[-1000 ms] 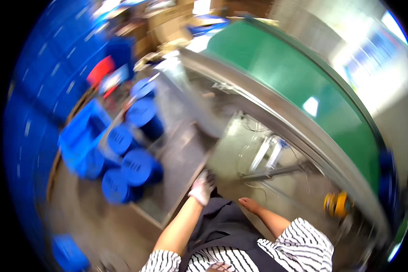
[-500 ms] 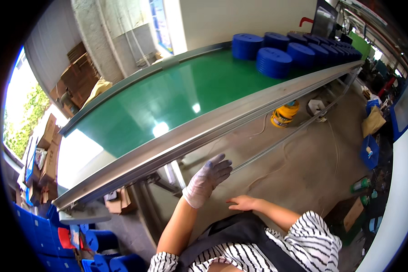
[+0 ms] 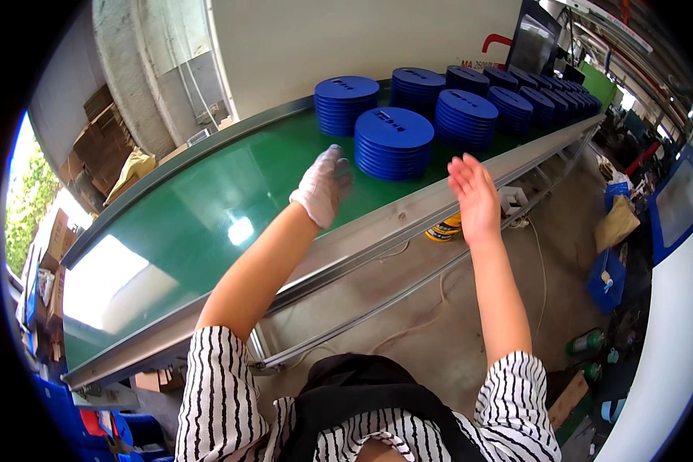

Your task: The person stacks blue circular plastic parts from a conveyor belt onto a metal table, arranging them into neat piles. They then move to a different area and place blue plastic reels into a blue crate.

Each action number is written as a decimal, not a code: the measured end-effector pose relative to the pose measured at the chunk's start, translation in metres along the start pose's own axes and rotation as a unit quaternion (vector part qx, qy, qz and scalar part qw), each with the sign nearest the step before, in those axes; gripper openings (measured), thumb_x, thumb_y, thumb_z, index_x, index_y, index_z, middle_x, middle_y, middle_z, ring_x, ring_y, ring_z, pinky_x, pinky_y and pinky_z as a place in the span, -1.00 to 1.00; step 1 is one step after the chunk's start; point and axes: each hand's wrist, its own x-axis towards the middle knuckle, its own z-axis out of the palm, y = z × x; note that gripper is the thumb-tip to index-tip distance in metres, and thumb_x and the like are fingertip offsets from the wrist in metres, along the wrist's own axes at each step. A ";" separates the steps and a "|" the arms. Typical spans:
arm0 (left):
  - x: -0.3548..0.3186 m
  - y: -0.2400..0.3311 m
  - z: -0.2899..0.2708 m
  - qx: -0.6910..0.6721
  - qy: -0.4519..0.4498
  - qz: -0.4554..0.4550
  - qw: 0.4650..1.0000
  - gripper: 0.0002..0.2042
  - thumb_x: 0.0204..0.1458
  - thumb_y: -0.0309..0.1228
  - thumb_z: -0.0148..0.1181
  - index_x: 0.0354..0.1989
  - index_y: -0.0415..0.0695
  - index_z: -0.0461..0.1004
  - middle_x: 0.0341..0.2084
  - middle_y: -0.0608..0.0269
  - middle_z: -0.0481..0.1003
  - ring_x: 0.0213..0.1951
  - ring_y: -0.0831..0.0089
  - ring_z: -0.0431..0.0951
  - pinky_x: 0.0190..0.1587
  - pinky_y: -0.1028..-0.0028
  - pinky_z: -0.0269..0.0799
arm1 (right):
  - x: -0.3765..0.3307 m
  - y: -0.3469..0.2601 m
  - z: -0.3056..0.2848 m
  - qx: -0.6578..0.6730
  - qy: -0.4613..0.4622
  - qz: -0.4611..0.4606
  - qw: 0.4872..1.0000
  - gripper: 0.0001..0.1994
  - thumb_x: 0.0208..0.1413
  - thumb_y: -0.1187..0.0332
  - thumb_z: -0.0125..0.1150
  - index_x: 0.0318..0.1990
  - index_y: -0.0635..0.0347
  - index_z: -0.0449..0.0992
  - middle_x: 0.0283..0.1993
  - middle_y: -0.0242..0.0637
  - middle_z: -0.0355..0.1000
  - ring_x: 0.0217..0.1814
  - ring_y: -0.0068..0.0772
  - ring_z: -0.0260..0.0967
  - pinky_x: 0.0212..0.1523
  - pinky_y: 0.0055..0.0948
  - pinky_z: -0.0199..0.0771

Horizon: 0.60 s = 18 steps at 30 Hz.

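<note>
Both arms reach out over the green conveyor belt, one hand on either side of the nearest stack of round blue discs. My left hand wears a white glove with greyish fingertips; it is open, just left of that stack and apart from it. Bare and open, my right hand is raised to the right of the stack, above the belt's metal edge, palm turned inward. Neither hand holds anything. Another blue disc stack stands behind on the left, and a further one to the right.
Several more blue stacks run in rows toward the far right of the belt. A metal side rail borders its near side. Below are a yellow bucket and a white box. A white and blue machine stands at the right.
Both hands have risen and reached forward from below the belt's edge to either side of the nearest stack. The stacks now appear closer and further left in view.
</note>
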 end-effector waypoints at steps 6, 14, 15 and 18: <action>0.129 -0.035 -0.020 0.331 0.066 0.026 0.941 -0.37 0.09 0.11 -0.32 0.27 0.03 -0.07 0.28 0.26 -0.06 0.29 0.22 -0.10 0.27 0.30 -0.19 | 0.133 0.059 -0.031 -0.139 0.156 0.240 0.948 -0.32 0.00 -0.19 0.00 0.17 0.06 0.20 0.30 -0.17 0.02 0.36 -0.16 -0.15 0.26 -0.15 -0.15; 0.186 -0.023 -0.005 0.028 0.085 0.000 0.996 -0.36 0.08 0.09 -0.24 0.25 -0.07 0.03 0.24 0.24 0.06 0.26 0.28 0.01 0.27 0.38 -0.17 | 0.148 0.083 -0.005 -0.078 0.124 0.247 0.958 -0.41 0.13 -0.09 -0.11 0.16 0.15 0.22 0.28 -0.32 0.08 0.32 -0.37 -0.06 0.30 -0.35 -0.19; 0.180 -0.024 0.007 0.021 0.080 0.014 0.997 -0.38 0.07 0.08 -0.22 0.25 0.01 0.01 0.24 0.23 0.04 0.24 0.27 0.03 0.25 0.36 -0.12 | 0.150 0.086 -0.014 -0.103 0.148 0.211 0.961 -0.43 0.14 -0.05 -0.08 0.15 0.20 0.22 0.27 -0.28 0.10 0.30 -0.36 -0.03 0.29 -0.37 -0.16; 0.171 0.006 0.026 0.182 0.021 0.137 0.973 -0.43 0.10 -0.01 -0.25 0.25 -0.01 -0.01 0.22 0.18 0.07 0.20 0.26 0.11 0.21 0.41 -0.03 | 0.152 0.045 0.019 -0.019 0.107 0.132 0.985 -0.46 0.15 -0.02 -0.08 0.13 0.22 0.24 0.24 -0.26 0.14 0.28 -0.35 0.00 0.29 -0.38 -0.14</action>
